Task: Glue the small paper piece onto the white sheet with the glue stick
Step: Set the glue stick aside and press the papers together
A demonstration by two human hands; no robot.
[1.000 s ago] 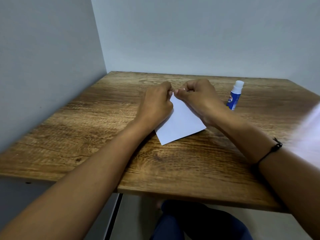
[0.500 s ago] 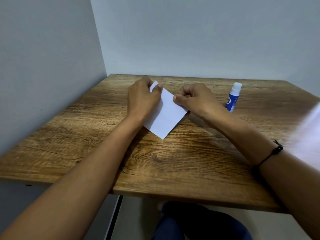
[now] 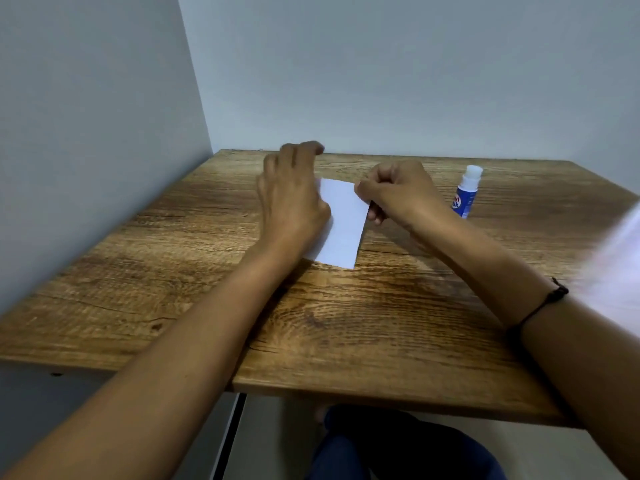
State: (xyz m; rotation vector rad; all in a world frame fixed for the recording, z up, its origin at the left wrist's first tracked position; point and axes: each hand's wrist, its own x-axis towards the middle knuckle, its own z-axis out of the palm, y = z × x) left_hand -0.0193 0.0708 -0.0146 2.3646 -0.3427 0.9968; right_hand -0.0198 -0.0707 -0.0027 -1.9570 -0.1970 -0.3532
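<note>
A white sheet (image 3: 343, 226) lies slanted on the wooden table (image 3: 363, 323), near the middle. My left hand (image 3: 292, 199) lies over the sheet's left side and hides that edge; its blurred fingers reach towards the far wall and curl round nothing that I can see. With thumb and curled fingers, my right hand (image 3: 398, 192) pinches the sheet's far right corner. A blue glue stick (image 3: 467, 192) with a white cap stands upright to the right of my right hand, apart from it. No separate small paper piece shows.
The table stands in a corner, with grey walls to the left and behind it. A blurred white shape (image 3: 620, 268) hangs at the right edge of the view. My knees in dark blue (image 3: 398, 448) show below the table's front edge.
The sheet has turned and now looks narrower. My left hand let go of the far corner it held up and moved over the sheet's left side. My right hand stayed pinched.
</note>
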